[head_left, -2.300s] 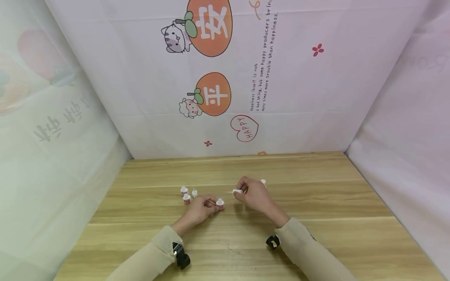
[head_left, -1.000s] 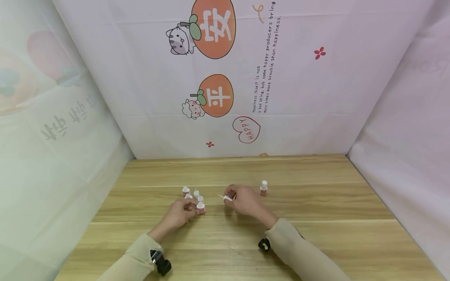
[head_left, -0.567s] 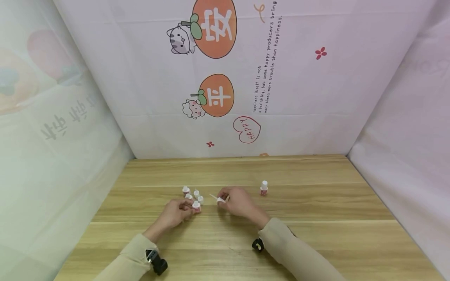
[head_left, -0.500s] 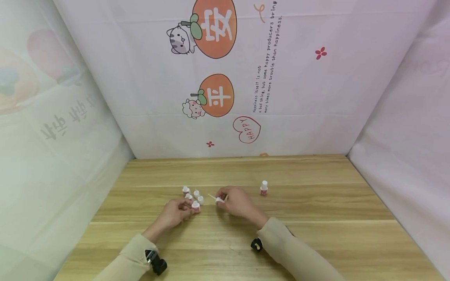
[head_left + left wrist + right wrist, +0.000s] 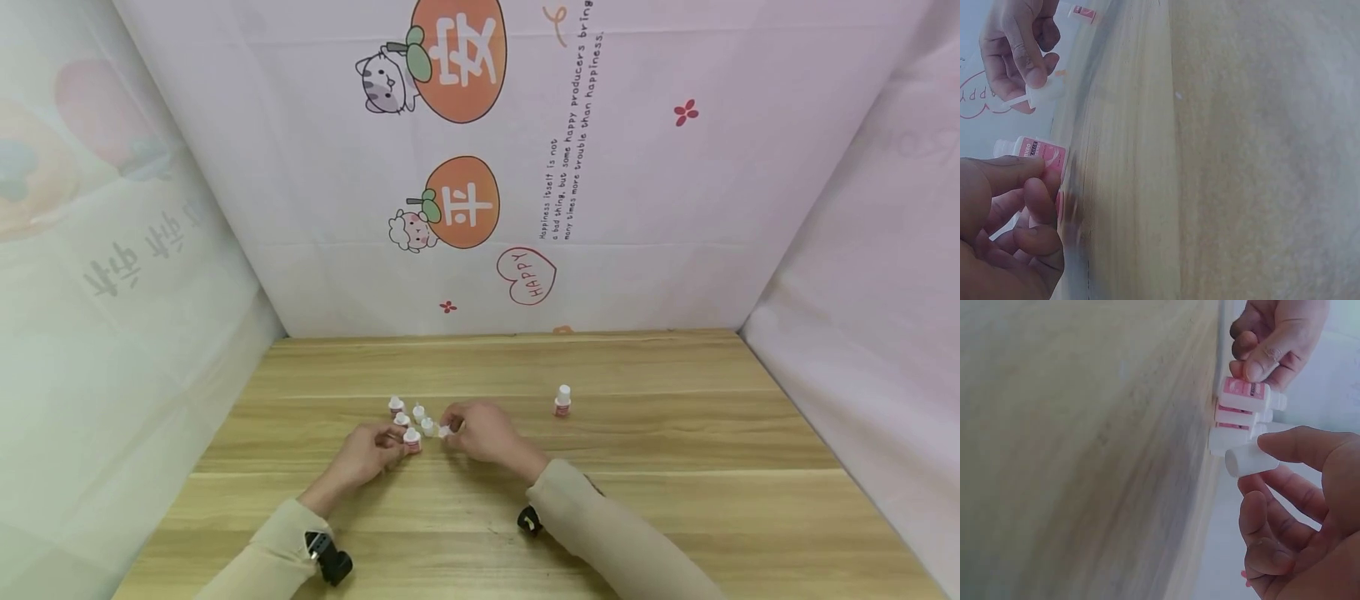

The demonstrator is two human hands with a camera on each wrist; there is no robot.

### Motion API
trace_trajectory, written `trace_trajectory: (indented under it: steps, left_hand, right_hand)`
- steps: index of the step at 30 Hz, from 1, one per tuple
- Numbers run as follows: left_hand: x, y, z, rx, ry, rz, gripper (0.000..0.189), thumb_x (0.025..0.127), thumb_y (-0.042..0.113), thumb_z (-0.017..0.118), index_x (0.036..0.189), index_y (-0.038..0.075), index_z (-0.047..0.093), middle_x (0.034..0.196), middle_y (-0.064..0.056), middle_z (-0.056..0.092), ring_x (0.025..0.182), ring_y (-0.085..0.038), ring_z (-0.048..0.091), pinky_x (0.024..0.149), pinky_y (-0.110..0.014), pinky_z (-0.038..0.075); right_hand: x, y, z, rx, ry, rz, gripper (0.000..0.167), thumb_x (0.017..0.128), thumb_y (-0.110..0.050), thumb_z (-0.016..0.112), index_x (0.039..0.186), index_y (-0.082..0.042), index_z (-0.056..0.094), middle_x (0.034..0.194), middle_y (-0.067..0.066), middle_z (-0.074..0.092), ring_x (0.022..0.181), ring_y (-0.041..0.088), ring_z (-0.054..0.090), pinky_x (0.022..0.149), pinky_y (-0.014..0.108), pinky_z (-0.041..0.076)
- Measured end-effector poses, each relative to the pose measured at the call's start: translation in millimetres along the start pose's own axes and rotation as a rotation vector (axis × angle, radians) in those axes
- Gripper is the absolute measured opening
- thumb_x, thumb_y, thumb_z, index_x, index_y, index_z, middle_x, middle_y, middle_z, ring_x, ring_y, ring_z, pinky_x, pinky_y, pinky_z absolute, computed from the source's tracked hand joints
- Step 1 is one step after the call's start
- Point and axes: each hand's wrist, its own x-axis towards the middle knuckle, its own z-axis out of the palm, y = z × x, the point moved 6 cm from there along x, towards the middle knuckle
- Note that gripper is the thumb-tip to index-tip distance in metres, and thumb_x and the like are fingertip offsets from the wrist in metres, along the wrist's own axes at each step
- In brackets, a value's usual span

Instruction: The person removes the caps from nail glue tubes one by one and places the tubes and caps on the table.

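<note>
My left hand [image 5: 363,454] pinches a small white glue bottle with a pink label [image 5: 412,442], upright on the table; its top is a short white nozzle or stopper. The left wrist view shows thumb and fingers on the bottle's label [image 5: 1041,153]. My right hand [image 5: 483,433] pinches a white cap [image 5: 1252,460] between thumb and fingers, with a thin pale stem pointing away from it. Close beyond lie two small white caps [image 5: 427,427]. Behind the left fingers stand more pink-labelled bottles [image 5: 396,407], one partly hidden.
One bottle with a tall white cap [image 5: 562,402] stands apart at the right on the wooden table [image 5: 660,433]. A printed white cloth [image 5: 630,183] hangs behind the table's far edge, with cloth at both sides.
My left hand has brought its bottle leftward to the group, uncovering the two white caps. My right hand has moved left with its cap, from well apart to beside the two loose caps.
</note>
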Motion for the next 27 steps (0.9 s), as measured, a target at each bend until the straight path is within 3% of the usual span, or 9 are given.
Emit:
trace_trajectory:
  steps: [15, 27]
  left_hand:
    - [1.6, -2.5, -1.5, 0.026, -0.014, -0.019, 0.016, 0.088, 0.004, 0.071, 0.104, 0.000, 0.071, 0.087, -0.009, 0.074, 0.071, -0.010, 0.060, 0.056, -0.021, 0.047]
    - [2.3, -4.3, -1.5, 0.039, -0.030, 0.001, 0.018, 0.089, 0.007, 0.072, 0.106, 0.001, 0.071, 0.089, -0.010, 0.076, 0.074, -0.008, 0.061, 0.057, -0.020, 0.047]
  right_hand:
    - [13.3, -6, 13, -0.073, -0.029, 0.035, 0.016, 0.081, -0.025, 0.081, 0.094, -0.023, 0.071, 0.088, -0.010, 0.075, 0.082, 0.007, 0.067, 0.074, 0.024, 0.050]
    - [15.7, -6, 16, -0.105, -0.043, 0.053, 0.018, 0.081, -0.027, 0.082, 0.093, -0.022, 0.069, 0.085, -0.012, 0.073, 0.080, 0.006, 0.064, 0.069, 0.024, 0.048]
